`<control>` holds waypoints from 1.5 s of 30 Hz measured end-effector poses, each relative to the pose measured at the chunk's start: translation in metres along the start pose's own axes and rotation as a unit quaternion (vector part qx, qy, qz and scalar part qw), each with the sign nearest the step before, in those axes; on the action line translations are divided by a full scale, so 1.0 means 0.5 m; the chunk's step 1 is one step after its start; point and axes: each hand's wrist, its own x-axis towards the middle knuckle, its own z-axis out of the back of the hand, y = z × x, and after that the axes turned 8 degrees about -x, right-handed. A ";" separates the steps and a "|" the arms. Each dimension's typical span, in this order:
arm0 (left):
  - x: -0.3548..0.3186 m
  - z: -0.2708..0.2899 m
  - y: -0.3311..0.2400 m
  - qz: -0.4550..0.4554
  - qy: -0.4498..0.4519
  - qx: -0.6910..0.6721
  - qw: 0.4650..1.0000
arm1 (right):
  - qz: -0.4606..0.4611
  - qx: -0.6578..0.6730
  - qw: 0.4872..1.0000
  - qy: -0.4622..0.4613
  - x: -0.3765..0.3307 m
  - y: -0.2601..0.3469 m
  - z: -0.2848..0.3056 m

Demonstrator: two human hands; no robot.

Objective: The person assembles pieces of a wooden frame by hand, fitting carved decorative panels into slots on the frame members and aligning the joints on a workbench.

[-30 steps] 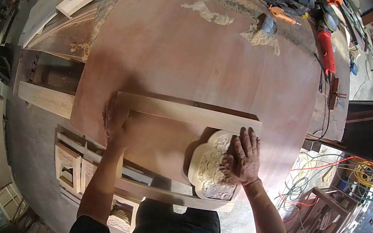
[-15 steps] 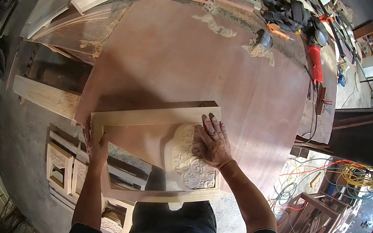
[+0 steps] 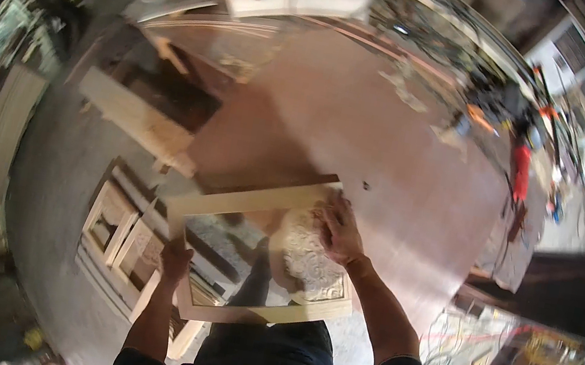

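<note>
A rectangular pale wooden frame is held at a slant in front of my body, over the near edge of the reddish-brown tabletop. Its right end carries a carved panel with scrollwork; the rest is an opening through which the floor shows. My left hand is closed around the left side piece, its fingers partly hidden behind the wood. At the far right corner, my right hand grips the frame, its fingers lying over the edge beside the carving. Motion blurs those fingers somewhat.
More carved wooden frames lie on the floor at left. A thick wooden beam juts out beside the table. Along the far right stand a red power tool and an orange-handled tool. Boards are stacked at the back.
The view has swung left, so the table appears further right. The frame has shifted toward my body and off the tabletop, with both hands still on it.
</note>
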 end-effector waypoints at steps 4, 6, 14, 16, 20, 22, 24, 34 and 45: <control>-0.177 0.107 0.014 -0.049 -0.088 0.103 0.990 | -0.099 0.275 0.954 -0.062 0.056 0.150 0.040; -0.243 0.045 -0.047 -0.034 -0.132 0.162 0.977 | -0.165 0.469 0.866 -0.055 -0.011 0.081 0.003; -0.462 0.127 0.025 0.085 -0.240 -0.012 0.967 | -0.414 0.407 0.789 0.202 0.017 0.159 0.033; -0.473 0.108 0.060 0.102 -0.245 -0.028 0.964 | -0.299 0.426 0.816 0.252 0.054 0.145 0.034; -0.511 0.094 0.156 0.134 -0.285 -0.096 0.944 | -0.240 0.415 0.840 0.254 0.168 0.329 0.079; -0.526 0.087 0.213 0.149 -0.322 -0.161 0.921 | -0.221 0.299 0.888 0.269 0.214 0.409 0.080; -0.579 0.087 0.283 0.185 -0.293 -0.162 0.924 | -0.210 0.323 0.872 0.303 0.238 0.428 0.030; -0.526 0.176 0.376 0.243 -0.307 -0.394 0.831 | -0.189 0.370 0.734 0.538 0.344 0.583 -0.091; -0.341 0.392 0.625 0.230 -0.456 -0.336 0.791 | -0.376 0.444 0.587 0.563 0.347 0.758 -0.408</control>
